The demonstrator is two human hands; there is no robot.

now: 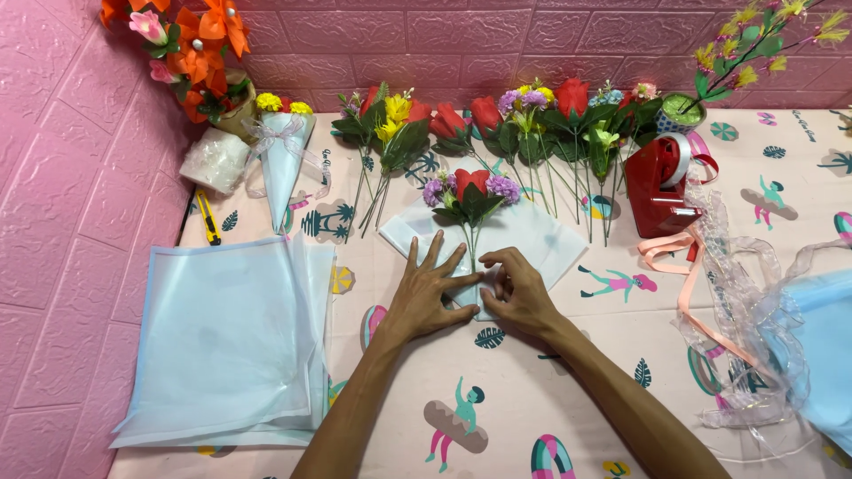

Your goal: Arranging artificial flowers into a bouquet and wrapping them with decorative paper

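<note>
item: small posy (470,191) of one red rose flanked by purple blooms, lying stems-down on a pale wrapping sheet (532,235) at mid-surface. left hand (424,297) rests flat on the sheet's lower corner, fingers (435,253) spread apart and pressing down; right hand (519,291) sits just beside it, fingers curled together and pinching the sheet's edge at the stems. handling note: the fold looks best made by keeping the left palm firm as an anchor, drawing the pinched edge snugly across the stems, and keeping the blooms centred above the fold. nearby: a stack of pale sheets (226,341) to the left; a finished cone bouquet (286,160) with yellow flowers; a yellow cutter (208,219); a row of loose artificial flowers (515,120) along the back; a red tape dispenser (664,182); pink ribbon (688,293) and clear frilled trim (741,293) to the right. surface (532,399): cloth printed with swimmers and leaves. room: pink brick-pattern wall (53,222) behind and at left.
</note>
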